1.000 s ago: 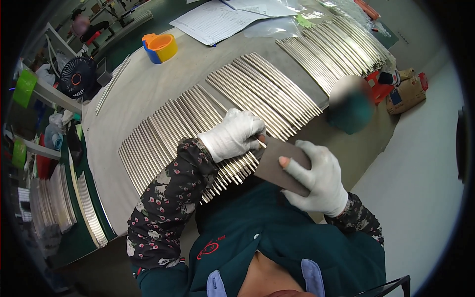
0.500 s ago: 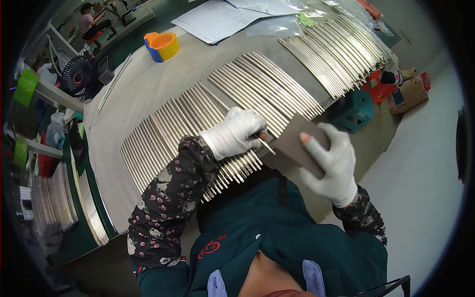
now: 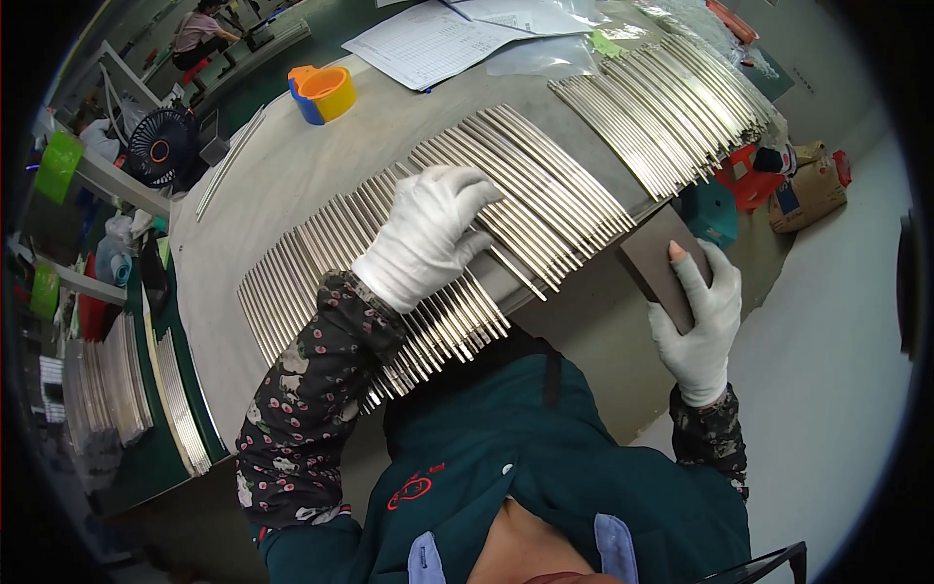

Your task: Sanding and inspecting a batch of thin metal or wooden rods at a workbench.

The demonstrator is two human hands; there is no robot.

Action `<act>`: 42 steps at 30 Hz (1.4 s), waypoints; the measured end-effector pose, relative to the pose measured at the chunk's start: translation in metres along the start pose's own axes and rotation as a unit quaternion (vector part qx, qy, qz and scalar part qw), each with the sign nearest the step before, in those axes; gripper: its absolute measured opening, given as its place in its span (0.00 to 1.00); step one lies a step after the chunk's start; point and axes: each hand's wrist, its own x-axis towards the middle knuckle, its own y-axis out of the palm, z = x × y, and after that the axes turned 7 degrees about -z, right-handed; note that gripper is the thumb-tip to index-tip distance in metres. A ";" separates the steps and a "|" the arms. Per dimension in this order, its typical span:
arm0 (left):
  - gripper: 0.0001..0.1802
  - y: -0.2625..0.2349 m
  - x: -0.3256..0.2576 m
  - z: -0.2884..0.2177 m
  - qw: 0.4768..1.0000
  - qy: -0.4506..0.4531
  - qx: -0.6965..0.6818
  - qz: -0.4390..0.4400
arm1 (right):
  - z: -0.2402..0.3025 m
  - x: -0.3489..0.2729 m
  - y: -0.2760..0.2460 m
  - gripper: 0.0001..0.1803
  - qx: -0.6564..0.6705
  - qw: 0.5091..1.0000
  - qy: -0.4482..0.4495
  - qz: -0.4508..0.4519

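My left hand (image 3: 423, 234), in a white glove, hovers over thin silvery metal rods laid side by side on the table. Its thumb and fingers are curved but apart, and no rod shows between them. Left of and under this hand spreads one group of rods (image 3: 302, 263); to its right lies another group (image 3: 525, 185). A single rod (image 3: 516, 273) sticks out from beneath the hand toward the table's near edge. In my gloved right hand (image 3: 705, 316) is a grey-brown rectangular block (image 3: 662, 263), gripped by its side just off the table edge, one bare fingertip showing.
A third rod group (image 3: 671, 117) lies at the far right. Farther back are papers (image 3: 438, 44) and an orange, yellow and blue tape holder (image 3: 323, 94). A fan (image 3: 161, 146) stands at left. A teal stool (image 3: 710, 209) and a brown bag (image 3: 808, 195) sit beyond the right edge.
My left hand has let go of a rod and moved up and left, its fingers opening. My right hand has carried the block to the right, away from the rods.
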 end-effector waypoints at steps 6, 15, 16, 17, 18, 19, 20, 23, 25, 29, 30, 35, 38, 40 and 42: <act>0.44 0.000 -0.034 0.032 0.964 -0.112 0.152 0.187 | 0.022 -0.017 0.002 0.39 0.077 0.995 -0.042 0.053; 0.44 0.014 -0.023 0.028 0.942 -0.154 0.172 0.242 | 0.036 -0.019 0.017 0.41 0.107 0.988 -0.058 0.097; 0.43 0.016 -0.022 0.029 0.942 -0.150 0.179 0.240 | 0.037 -0.018 0.018 0.41 0.106 0.988 -0.058 0.097; 0.43 0.017 -0.021 0.029 0.942 -0.151 0.179 0.240 | 0.037 -0.018 0.018 0.40 0.102 0.988 -0.058 0.097; 0.43 0.019 -0.020 0.028 0.942 -0.153 0.186 0.235 | 0.037 -0.018 0.019 0.40 0.098 0.989 -0.059 0.096; 0.43 0.020 -0.019 0.027 0.941 -0.155 0.192 0.231 | 0.037 -0.017 0.019 0.40 0.098 0.989 -0.059 0.096; 0.43 0.020 -0.017 0.026 0.939 -0.157 0.194 0.237 | 0.037 -0.016 0.019 0.40 0.093 0.990 -0.059 0.091; 0.43 0.025 -0.016 0.026 0.940 -0.155 0.202 0.225 | 0.036 -0.014 0.021 0.39 0.087 0.991 -0.057 0.081; 0.43 0.026 -0.014 0.026 0.938 -0.156 0.204 0.231 | 0.035 -0.015 0.022 0.39 0.085 0.992 -0.055 0.076; 0.43 0.026 -0.014 0.025 0.940 -0.156 0.198 0.229 | 0.045 -0.013 0.018 0.38 0.140 0.983 -0.067 0.100; 0.43 0.026 -0.014 0.025 0.940 -0.156 0.198 0.229 | 0.048 -0.012 0.016 0.38 0.182 0.973 -0.079 0.122; 0.43 0.022 -0.014 0.024 0.932 -0.165 0.207 0.248 | 0.037 -0.004 0.031 0.35 0.119 0.981 -0.099 0.114; 0.43 0.024 -0.011 0.023 0.928 -0.160 0.216 0.258 | 0.030 0.005 0.026 0.35 0.104 0.990 -0.083 0.049; 0.43 0.024 -0.012 0.022 0.927 -0.161 0.214 0.261 | 0.048 0.002 0.024 0.36 0.232 0.954 -0.146 0.125; 0.43 0.023 -0.012 0.022 0.927 -0.165 0.213 0.259 | 0.048 -0.003 0.029 0.35 0.168 0.959 -0.143 0.180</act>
